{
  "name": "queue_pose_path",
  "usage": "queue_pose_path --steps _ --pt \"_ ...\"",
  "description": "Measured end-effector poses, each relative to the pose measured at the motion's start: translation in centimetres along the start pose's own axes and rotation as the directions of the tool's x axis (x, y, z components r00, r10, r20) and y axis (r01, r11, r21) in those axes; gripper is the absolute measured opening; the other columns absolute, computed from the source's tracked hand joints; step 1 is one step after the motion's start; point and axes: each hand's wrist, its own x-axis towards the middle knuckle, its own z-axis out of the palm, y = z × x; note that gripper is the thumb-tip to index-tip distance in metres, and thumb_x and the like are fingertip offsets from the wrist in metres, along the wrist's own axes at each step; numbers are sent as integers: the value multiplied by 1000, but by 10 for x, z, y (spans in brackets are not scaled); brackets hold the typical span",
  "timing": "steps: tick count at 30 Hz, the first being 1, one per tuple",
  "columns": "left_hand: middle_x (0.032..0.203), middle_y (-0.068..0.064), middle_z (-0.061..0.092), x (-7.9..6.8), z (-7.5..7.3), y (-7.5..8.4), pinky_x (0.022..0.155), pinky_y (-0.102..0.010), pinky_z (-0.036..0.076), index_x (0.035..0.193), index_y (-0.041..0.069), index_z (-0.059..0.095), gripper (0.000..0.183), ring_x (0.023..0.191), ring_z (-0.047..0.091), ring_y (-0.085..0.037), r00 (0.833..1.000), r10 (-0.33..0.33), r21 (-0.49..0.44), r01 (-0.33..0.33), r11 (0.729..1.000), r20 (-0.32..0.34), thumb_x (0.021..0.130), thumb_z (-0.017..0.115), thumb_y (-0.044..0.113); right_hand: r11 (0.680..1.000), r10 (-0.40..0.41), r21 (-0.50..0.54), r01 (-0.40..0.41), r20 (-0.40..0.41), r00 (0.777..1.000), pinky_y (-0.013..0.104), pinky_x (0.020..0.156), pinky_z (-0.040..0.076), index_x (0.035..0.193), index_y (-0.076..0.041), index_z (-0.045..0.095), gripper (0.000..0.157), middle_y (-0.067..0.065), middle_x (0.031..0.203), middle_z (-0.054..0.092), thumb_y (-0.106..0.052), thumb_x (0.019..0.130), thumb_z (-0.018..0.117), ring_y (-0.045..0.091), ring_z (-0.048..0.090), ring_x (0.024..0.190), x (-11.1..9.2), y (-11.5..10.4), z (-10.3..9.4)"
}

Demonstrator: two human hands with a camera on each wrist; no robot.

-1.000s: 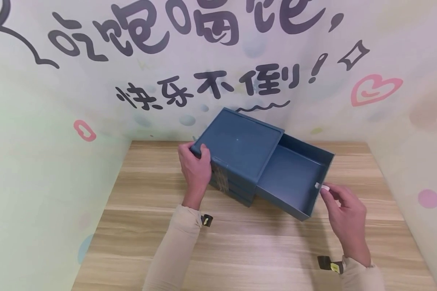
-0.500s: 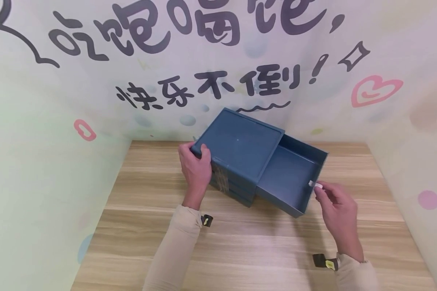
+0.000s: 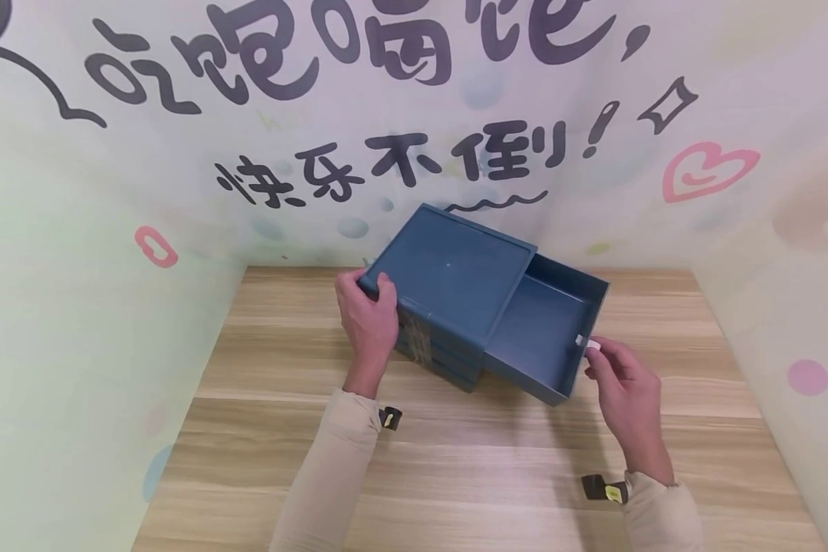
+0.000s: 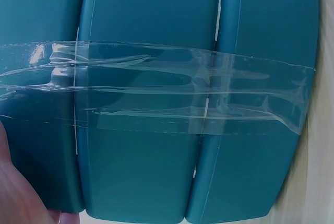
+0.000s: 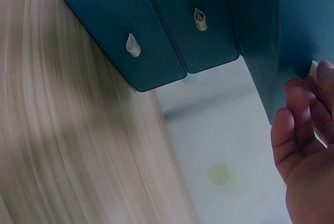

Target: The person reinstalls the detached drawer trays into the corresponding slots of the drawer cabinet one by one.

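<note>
A blue desktop drawer cabinet (image 3: 455, 268) stands at an angle on the wooden table. Its top drawer (image 3: 538, 326) juts out to the right and has nothing inside. My left hand (image 3: 369, 316) grips the cabinet's left end, thumb on the top edge. My right hand (image 3: 628, 387) pinches the white pull tab (image 3: 594, 346) on the drawer's front. Clear tape (image 4: 156, 88) runs across the side of the cabinet in the left wrist view. Below the pulled-out drawer, two shut drawers (image 5: 156, 4) with white fabric tabs (image 5: 133, 45) show in the right wrist view.
Pale printed walls (image 3: 55, 230) enclose the table (image 3: 455, 475) at the back and both sides. The cabinet's far corner is close to the back wall, which bears large dark lettering (image 3: 400, 161). Each wrist wears a small black camera mount (image 3: 389, 418).
The top drawer has slid part of the way into the cabinet, with my right hand moving left along with it. My left hand and the cabinet body have stayed in place.
</note>
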Motion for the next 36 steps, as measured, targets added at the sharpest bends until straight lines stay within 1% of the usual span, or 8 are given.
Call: queue_pose_path --steps 6,10,12,17,20,26,31,36 --pt "109 -8 53 1 1 -1 71 -41 46 113 14 47 32 91 53 -24 1000 3 -1 -3 1000 4 91 52 38 1000 9 22 -10 22 1000 11 66 53 109 -4 69 21 -18 88 65 -2 89 63 2 61 67 4 -3 7" --pt "109 -8 53 0 0 -1 71 -40 47 113 14 47 33 91 53 -24 1000 5 -5 -5 1000 5 92 52 38 999 20 30 -21 47 999 11 67 53 109 -1 67 20 -22 88 65 -2 91 61 4 61 67 5 -17 10" --pt "109 -9 53 0 0 -1 71 -40 47 113 14 46 33 90 53 -24 1000 4 -6 -4 1000 6 92 52 39 999 16 35 -18 58 998 12 67 53 109 1 67 19 -19 89 66 -2 91 60 5 61 67 6 -25 12" --pt "108 -8 53 -1 -1 -1 71 -40 46 112 14 46 32 90 53 -24 1000 -8 -9 8 1000 10 92 52 39 1000 8 18 -9 80 997 12 66 53 109 2 66 20 11 90 70 -2 92 59 8 61 65 5 -35 17" --pt "108 -7 53 -1 -1 0 72 -40 46 112 14 46 32 91 53 -23 1000 -8 -10 8 1000 11 92 52 39 1000 12 19 -13 81 997 12 65 53 111 0 67 20 21 92 69 -2 92 58 8 61 65 6 -26 21" --pt "108 -8 53 0 -1 0 71 -40 46 112 14 46 32 90 52 -24 1000 5 -11 -4 1000 7 92 51 38 999 -1 40 -3 86 996 12 64 52 112 -7 67 22 17 93 70 -5 93 59 3 60 66 10 -7 29" --pt "108 -8 53 0 0 -1 70 -39 46 112 14 47 32 90 53 -23 1000 2 -6 -2 1000 8 92 51 39 999 -25 34 22 95 995 12 64 52 113 -9 67 21 15 92 71 -9 94 58 3 60 66 11 -5 33" --pt "108 -8 53 1 1 -2 70 -40 46 112 14 47 32 89 53 -23 1000 3 -10 -3 1000 1 92 52 39 1000 -18 18 16 116 993 12 65 52 113 -10 67 21 13 92 71 -14 95 57 5 62 67 13 -6 36"
